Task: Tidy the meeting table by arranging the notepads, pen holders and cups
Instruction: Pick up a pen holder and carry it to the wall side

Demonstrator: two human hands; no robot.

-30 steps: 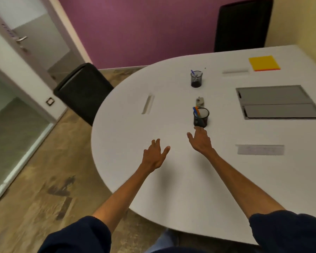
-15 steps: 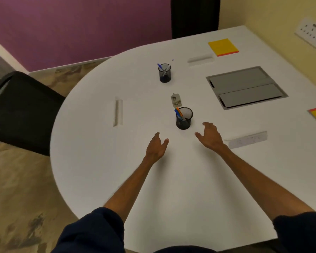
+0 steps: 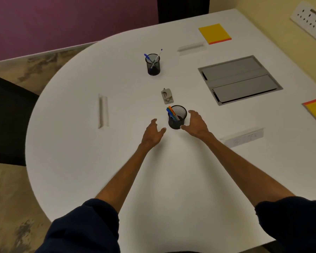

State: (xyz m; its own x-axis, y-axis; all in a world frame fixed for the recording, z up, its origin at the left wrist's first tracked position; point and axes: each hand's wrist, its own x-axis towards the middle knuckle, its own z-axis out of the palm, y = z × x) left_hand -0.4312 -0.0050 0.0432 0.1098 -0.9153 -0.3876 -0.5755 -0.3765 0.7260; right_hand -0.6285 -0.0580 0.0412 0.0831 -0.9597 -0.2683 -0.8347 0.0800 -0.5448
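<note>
Right hand (image 3: 197,123) has neared pen holder (image 3: 177,122) on white table (image 3: 80,161).

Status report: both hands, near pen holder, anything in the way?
Left hand open, clear of near pen holder. Right hand open, cupped beside it, contact unclear. Small grey item just beyond.
</note>
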